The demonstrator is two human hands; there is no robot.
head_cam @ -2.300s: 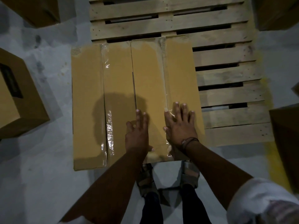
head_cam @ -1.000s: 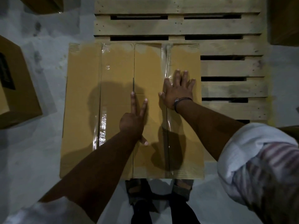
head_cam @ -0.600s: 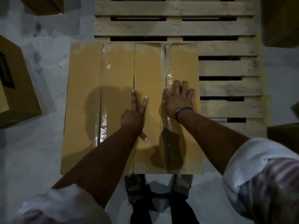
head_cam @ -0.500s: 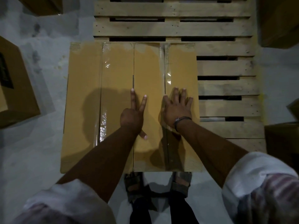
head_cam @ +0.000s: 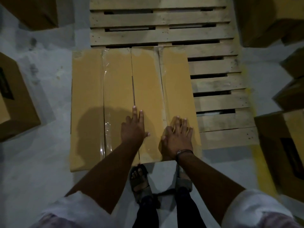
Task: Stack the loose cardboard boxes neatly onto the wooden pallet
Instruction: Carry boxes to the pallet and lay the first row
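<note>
From the head view, my left hand [head_cam: 133, 129] and right hand [head_cam: 176, 139] press flat, fingers straight, on the cardboard box [head_cam: 118, 83] at frame centre. Its right part overlaps the wooden pallet [head_cam: 213, 37], which fills the upper right.

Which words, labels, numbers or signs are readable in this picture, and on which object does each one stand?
Nothing can be read.
The left label on the left box: too blurred.
The right label on the right box: too blurred.
The corner marks on the taped box: too small.
</note>
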